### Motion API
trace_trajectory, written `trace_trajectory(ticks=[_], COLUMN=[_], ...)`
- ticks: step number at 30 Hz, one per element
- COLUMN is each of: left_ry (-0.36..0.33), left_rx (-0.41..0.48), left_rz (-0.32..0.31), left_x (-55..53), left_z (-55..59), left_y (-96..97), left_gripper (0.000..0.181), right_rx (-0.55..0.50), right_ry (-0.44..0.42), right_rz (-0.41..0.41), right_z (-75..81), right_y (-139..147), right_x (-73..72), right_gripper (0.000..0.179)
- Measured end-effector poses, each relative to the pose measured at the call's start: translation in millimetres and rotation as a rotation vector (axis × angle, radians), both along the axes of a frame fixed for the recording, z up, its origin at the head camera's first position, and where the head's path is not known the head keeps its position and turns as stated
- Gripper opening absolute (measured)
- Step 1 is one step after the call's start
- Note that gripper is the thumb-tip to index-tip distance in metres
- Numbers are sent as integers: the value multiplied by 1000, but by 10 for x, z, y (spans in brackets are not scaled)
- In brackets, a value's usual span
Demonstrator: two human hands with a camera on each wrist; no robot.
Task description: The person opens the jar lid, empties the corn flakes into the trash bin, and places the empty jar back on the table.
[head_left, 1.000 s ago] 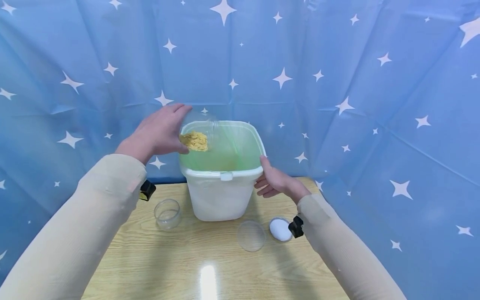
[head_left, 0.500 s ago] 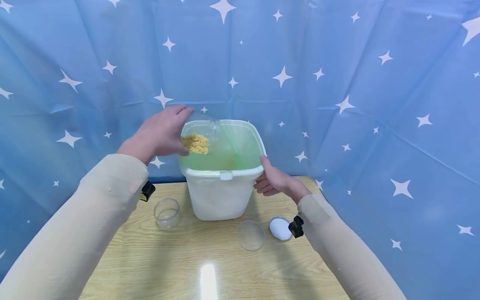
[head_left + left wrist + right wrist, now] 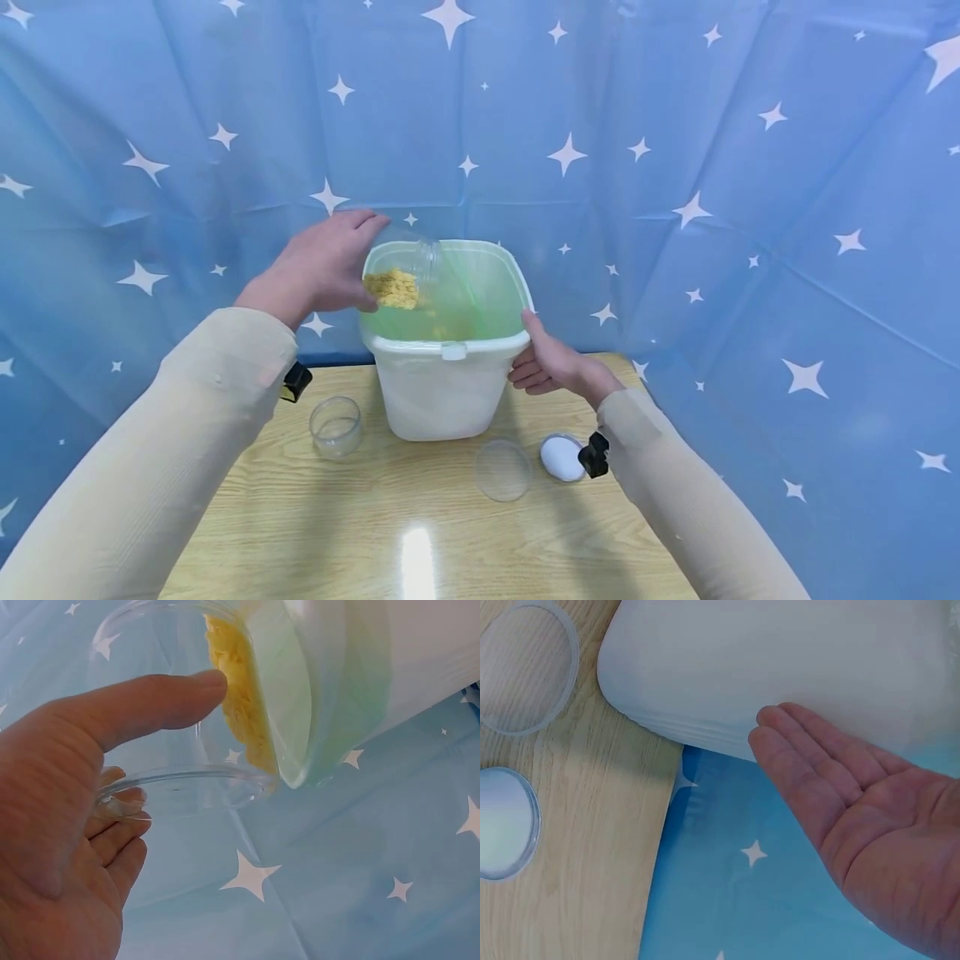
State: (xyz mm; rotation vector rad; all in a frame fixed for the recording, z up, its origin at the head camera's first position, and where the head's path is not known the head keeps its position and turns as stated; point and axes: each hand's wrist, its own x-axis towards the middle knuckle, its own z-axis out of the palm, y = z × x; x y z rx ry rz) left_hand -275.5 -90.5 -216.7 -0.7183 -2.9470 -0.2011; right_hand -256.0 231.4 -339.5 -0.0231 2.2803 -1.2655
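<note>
My left hand [image 3: 322, 262] grips a clear jar [image 3: 426, 250], tipped on its side with its mouth to the right over the white bin [image 3: 442, 396]. Yellow flakes [image 3: 393, 288] lie along the jar's lower wall, and a faint yellow blur shows below the mouth. In the left wrist view the thumb lies across the jar's wall near the yellow flakes [image 3: 240, 697]. A green liner [image 3: 487, 287] covers the bin's inside. At the bin's right side, my right hand [image 3: 551, 360] has its thumb at the rim and its fingers extended along the outer wall [image 3: 780, 667].
An open clear container [image 3: 336, 429] stands on the wooden table [image 3: 337, 533], left of the bin. In front of the bin lies a clear round lid [image 3: 502, 471], beside a clear round dish of something white [image 3: 561, 458]. A starry blue curtain [image 3: 510, 108] hangs close behind.
The jar has shifted slightly right and down in the left hand, and a yellow blur now appears below its mouth. The right hand keeps its place at the bin.
</note>
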Motion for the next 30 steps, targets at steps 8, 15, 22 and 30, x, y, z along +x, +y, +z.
trace_trajectory(ticks=[8, 15, 22, 30], left_ry=[-3, 0, -9, -27], left_rx=[-7, -9, -5, -11], left_rz=[9, 4, -1, 4], left_x=[8, 26, 2, -32], left_z=[-3, -3, -33, -79], left_y=[-28, -40, -1, 22], left_gripper=[105, 105, 106, 105], right_rx=[-75, -92, -105, -96], right_ry=[-101, -144, -120, -109], right_rz=[103, 141, 126, 120], right_z=[64, -6, -72, -81], right_y=[75, 85, 96, 75], right_x=[18, 21, -4, -20], right_gripper=[114, 112, 111, 111])
